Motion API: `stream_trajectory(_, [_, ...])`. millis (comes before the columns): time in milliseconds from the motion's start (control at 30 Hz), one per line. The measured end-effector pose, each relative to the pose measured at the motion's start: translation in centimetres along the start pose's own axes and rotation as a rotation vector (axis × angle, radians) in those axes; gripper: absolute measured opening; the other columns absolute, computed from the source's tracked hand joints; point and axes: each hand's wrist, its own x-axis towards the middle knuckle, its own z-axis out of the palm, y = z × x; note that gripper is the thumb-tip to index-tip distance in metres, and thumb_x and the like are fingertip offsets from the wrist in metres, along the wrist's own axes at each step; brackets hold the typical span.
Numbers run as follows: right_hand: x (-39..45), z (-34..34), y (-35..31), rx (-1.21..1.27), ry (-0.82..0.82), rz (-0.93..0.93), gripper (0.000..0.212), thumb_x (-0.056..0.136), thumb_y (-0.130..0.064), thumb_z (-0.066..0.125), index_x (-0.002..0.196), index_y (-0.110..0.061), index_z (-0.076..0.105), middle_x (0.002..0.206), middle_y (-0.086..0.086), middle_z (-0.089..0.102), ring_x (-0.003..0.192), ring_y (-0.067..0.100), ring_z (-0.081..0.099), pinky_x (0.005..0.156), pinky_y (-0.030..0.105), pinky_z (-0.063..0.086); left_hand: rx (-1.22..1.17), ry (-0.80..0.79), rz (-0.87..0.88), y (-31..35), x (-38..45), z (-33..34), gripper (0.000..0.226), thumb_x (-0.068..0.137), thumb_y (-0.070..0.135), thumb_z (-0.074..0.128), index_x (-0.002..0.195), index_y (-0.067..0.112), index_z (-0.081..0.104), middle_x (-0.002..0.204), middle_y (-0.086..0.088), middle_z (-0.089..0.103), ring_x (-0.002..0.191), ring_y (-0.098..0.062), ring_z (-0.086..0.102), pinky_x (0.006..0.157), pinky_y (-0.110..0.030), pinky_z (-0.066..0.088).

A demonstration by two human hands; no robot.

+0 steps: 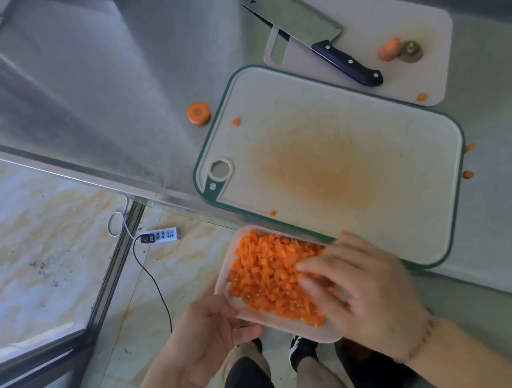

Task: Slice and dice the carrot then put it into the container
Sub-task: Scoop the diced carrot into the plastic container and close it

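A pale pink container (226, 281) heaped with diced carrot (268, 276) hangs just past the steel table's front edge, below the green-rimmed cutting board (395, 209). My left hand (208, 338) grips the container's near left corner from below, thumb on the rim. My right hand (359, 284) lies over the container's right side, its fingers spread and touching the carrot dice. The board bears an orange stain and a couple of stray bits. A cleaver (309, 32) lies on a second, beige board (391, 48) at the back right.
A carrot end (198, 113) sits on the steel table (107, 99) left of the board. Another carrot stub (388, 48) and a green top lie on the beige board. Loose dice lie right of the main board. On the floor lies a power strip (161, 236) with its cord.
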Motion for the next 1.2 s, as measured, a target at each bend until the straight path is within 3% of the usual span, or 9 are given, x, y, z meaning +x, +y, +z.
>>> stream_trajectory(167, [-2.7, -2.0, 1.9, -0.413, -0.099, 0.14, 0.026, 0.087, -0.033, 0.054, 0.091, -0.02, 0.077, 0.069, -0.01, 0.063, 0.056, 0.01, 0.056, 0.044, 0.018, 0.039, -0.01, 0.002, 0.006, -0.3, 0.1, 0.0, 0.083, 0.052, -0.004, 0.054, 0.134, 0.009, 0.06, 0.102, -0.024, 0.067, 0.077, -0.036, 0.069, 0.055, -0.038, 0.062])
stream_trajectory(233, [-2.3, -1.8, 2.1, -0.435, -0.152, 0.172, 0.029, 0.087, -0.038, 0.053, 0.093, -0.022, 0.076, 0.068, -0.012, 0.064, 0.052, 0.009, 0.056, 0.04, 0.018, 0.038, -0.008, 0.003, 0.002, -0.3, 0.0, 0.0, 0.082, 0.052, -0.004, 0.054, 0.133, 0.008, 0.061, 0.105, -0.025, 0.067, 0.078, -0.037, 0.068, 0.055, -0.039, 0.062])
stream_trajectory(400, [-1.6, -1.4, 1.6, -0.439, -0.159, 0.208, 0.02, 0.075, -0.035, 0.081, 0.087, -0.02, 0.076, 0.059, -0.009, 0.063, 0.043, 0.013, 0.056, 0.036, 0.023, 0.041, -0.013, -0.003, -0.002, -0.6, -0.3, 0.3, 0.08, 0.052, -0.005, 0.054, 0.131, 0.007, 0.063, 0.105, -0.025, 0.067, 0.077, -0.038, 0.067, 0.055, -0.04, 0.062])
stream_trajectory(567, [-0.7, -0.8, 1.6, -0.491, -0.166, 0.247, 0.022, 0.083, -0.032, 0.068, 0.063, -0.022, 0.069, 0.048, -0.007, 0.056, 0.038, 0.016, 0.051, 0.037, 0.021, 0.037, 0.002, 0.0, 0.007, -1.0, -0.4, 0.6, 0.078, 0.051, -0.003, 0.054, 0.129, 0.007, 0.064, 0.103, -0.024, 0.066, 0.079, -0.037, 0.066, 0.055, -0.039, 0.062])
stream_trajectory(767, [0.3, -3.2, 0.2, -0.197, -0.178, 0.363, 0.02, 0.084, -0.043, 0.062, 0.068, -0.031, 0.065, 0.048, -0.018, 0.045, 0.041, 0.001, 0.044, 0.037, 0.018, 0.036, -0.054, 0.045, 0.026, -2.0, 0.0, 0.6, 0.077, 0.051, -0.004, 0.052, 0.126, 0.006, 0.064, 0.101, -0.024, 0.068, 0.076, -0.036, 0.067, 0.052, -0.04, 0.061])
stream_trajectory(867, [2.3, -5.2, 2.1, 0.035, -0.079, 0.525, 0.016, 0.091, -0.04, 0.058, 0.084, -0.031, 0.069, 0.056, -0.02, 0.053, 0.05, -0.003, 0.053, 0.043, 0.011, 0.038, -0.068, 0.075, 0.024, -2.5, 0.6, 0.5, 0.08, 0.052, -0.004, 0.052, 0.13, 0.004, 0.061, 0.106, -0.024, 0.068, 0.079, -0.038, 0.066, 0.055, -0.04, 0.061])
stream_trajectory(933, [4.0, -5.9, 5.0, 0.001, -0.007, 0.596, 0.018, 0.091, -0.034, 0.061, 0.085, -0.02, 0.07, 0.061, -0.017, 0.055, 0.055, -0.002, 0.053, 0.048, 0.01, 0.035, -0.072, 0.078, 0.025, -2.7, 0.9, 0.5, 0.081, 0.051, -0.005, 0.051, 0.132, 0.003, 0.059, 0.107, -0.024, 0.068, 0.079, -0.038, 0.067, 0.054, -0.04, 0.061])
stream_trajectory(1033, [5.4, -6.3, 7.3, -0.087, -0.071, 0.662, 0.02, 0.09, -0.038, 0.064, 0.085, -0.019, 0.067, 0.067, -0.016, 0.055, 0.063, -0.004, 0.051, 0.054, 0.013, 0.036, -0.077, 0.071, 0.033, -2.7, 0.8, 0.8, 0.08, 0.051, -0.005, 0.051, 0.13, 0.003, 0.06, 0.105, -0.025, 0.068, 0.077, -0.037, 0.068, 0.053, -0.04, 0.061])
stream_trajectory(1200, [3.3, -5.4, 3.6, -0.164, -0.191, 0.541, 0.01, 0.094, -0.031, 0.054, 0.089, -0.023, 0.057, 0.078, -0.014, 0.054, 0.068, -0.003, 0.052, 0.057, 0.012, 0.042, -0.033, 0.069, 0.036, -2.5, 0.7, 1.2, 0.077, 0.052, -0.002, 0.053, 0.128, 0.006, 0.062, 0.103, -0.024, 0.069, 0.08, -0.037, 0.068, 0.055, -0.04, 0.062])
